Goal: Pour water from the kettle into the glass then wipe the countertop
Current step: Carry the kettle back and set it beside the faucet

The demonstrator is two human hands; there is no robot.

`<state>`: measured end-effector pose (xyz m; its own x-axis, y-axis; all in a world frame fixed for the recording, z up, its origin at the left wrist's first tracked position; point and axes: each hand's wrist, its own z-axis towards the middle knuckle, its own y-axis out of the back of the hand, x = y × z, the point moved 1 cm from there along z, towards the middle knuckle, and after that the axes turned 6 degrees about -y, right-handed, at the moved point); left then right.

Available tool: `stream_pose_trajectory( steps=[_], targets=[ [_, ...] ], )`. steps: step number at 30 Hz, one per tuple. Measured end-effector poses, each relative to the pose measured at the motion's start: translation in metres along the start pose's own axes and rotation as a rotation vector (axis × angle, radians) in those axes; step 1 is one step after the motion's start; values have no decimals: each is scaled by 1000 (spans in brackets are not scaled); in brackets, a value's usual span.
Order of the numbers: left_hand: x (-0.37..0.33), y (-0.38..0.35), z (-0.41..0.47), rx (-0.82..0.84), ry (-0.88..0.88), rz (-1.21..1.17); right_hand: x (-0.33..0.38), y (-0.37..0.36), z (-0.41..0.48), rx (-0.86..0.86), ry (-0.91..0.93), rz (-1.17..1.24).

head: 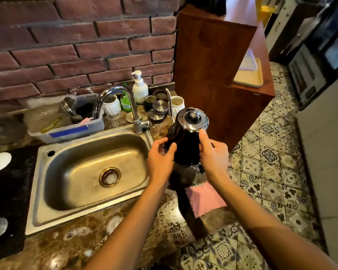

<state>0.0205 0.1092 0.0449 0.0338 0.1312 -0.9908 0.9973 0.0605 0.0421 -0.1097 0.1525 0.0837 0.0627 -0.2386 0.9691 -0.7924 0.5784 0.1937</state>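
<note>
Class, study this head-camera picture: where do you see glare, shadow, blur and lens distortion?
Head view: glare glints on the chrome faucet and the kettle lid; the kettle throws a dark shadow over the pink cloth; the right-hand edge smears into blur; the wide lens bows the brick wall lines and stretches the forearms.

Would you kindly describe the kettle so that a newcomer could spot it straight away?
Start at the steel sink and look just past its right edge, in front of the wooden cabinet. There the kettle is held between the left hand and right hand. It alone has a glossy black body and a chrome knobbed lid.
</note>
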Motion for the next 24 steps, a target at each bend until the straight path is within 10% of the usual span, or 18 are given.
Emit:
stream_pose_trajectory(
  steps=[24],
  targets=[
    [41, -118, 79, -113, 169, -90, -57, -23, 162, 163, 116, -156]
  ],
)
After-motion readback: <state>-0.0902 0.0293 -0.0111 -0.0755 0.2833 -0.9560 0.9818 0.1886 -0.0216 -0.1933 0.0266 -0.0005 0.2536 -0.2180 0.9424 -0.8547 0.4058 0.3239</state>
